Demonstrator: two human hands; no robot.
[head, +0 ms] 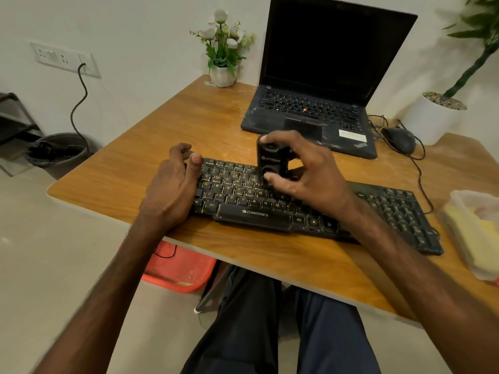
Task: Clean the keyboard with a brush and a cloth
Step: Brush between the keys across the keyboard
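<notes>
A black keyboard [243, 201] is lying across the near middle of a wooden table [216, 117]. Its left end is being gripped by the left hand [172, 190], with the fingers curled over the far edge and the thumb resting on the top row of keys. A black block-shaped brush [272, 160] is being held upright on the keys left of centre by the right hand [307, 171], pinched between the forefinger on top and the thumb low on its side. The bristles are being hidden by the brush body.

Far of the keyboard, an open laptop [318, 109] is being shown with a dark screen, and a mouse [399, 140] is lying to its right. At the right edge a clear container [475, 233] is holding something yellow. Whether this is the cloth cannot be told.
</notes>
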